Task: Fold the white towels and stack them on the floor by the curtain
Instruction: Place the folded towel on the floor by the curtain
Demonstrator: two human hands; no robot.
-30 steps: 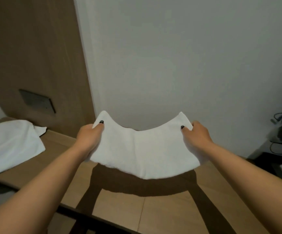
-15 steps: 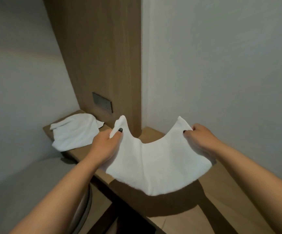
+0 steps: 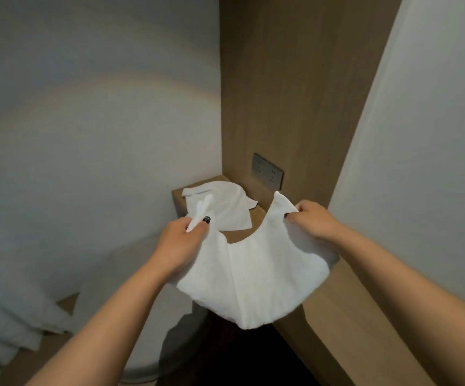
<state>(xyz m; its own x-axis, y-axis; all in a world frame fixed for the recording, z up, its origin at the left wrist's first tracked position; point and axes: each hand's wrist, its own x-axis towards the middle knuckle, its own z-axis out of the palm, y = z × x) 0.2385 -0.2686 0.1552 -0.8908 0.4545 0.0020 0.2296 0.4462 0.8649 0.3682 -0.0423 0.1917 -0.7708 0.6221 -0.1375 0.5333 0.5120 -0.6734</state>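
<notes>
A folded white towel (image 3: 253, 277) hangs in the air between both hands, sagging in the middle, above the edge of a wooden shelf (image 3: 345, 310). My left hand (image 3: 182, 240) pinches its left top corner. My right hand (image 3: 313, 221) grips its right top corner. A second white towel (image 3: 220, 204) lies loosely spread on the far end of the shelf, beyond my left hand. A white curtain (image 3: 5, 310) falls in folds at the lower left, down to the wooden floor (image 3: 30, 355).
A wood wall panel (image 3: 295, 93) with a grey socket plate (image 3: 267, 171) rises behind the shelf. White walls stand left and right. A rounded grey seat or bin (image 3: 142, 316) sits below my left arm. Dark space lies under the shelf.
The view has swung left: the shelf and second towel shifted toward the centre, and the curtain and floor have come into sight. Both hands keep hold of the towel's corners.
</notes>
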